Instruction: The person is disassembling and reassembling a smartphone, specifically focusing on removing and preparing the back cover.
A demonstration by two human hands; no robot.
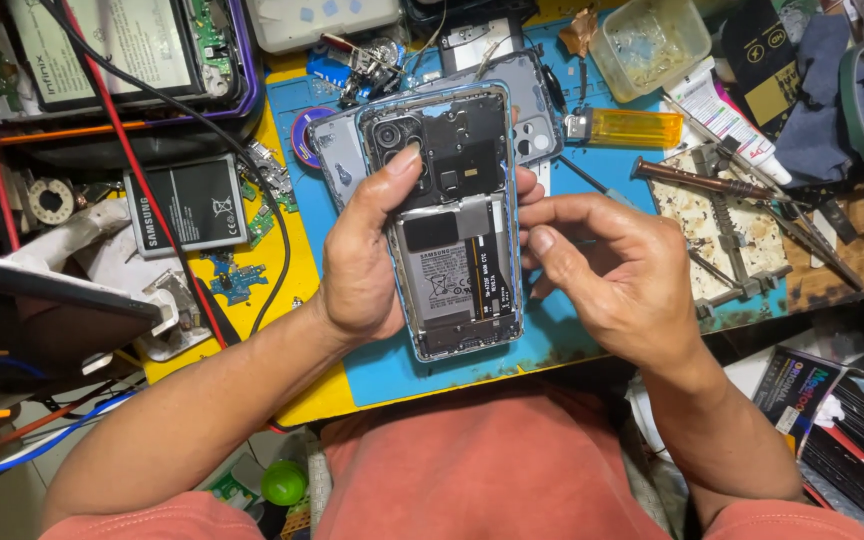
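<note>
An opened smartphone [457,225] with its back cover off shows a black inner frame, camera modules and a grey battery. My left hand [362,255] grips it from the left side, thumb pressed near the camera area at the top. My right hand [612,265] touches the phone's right edge, fingers curled and pinched together beside the battery. The phone is held above a blue work mat [392,375]. A grey back cover [537,115] lies on the mat just behind the phone.
A loose black battery [187,205] and small circuit boards [237,280] lie on the yellow surface at left. A yellow lighter [637,128], a clear plastic tub [650,45], a screwdriver [702,180] and a worn phone holder [722,225] sit at right.
</note>
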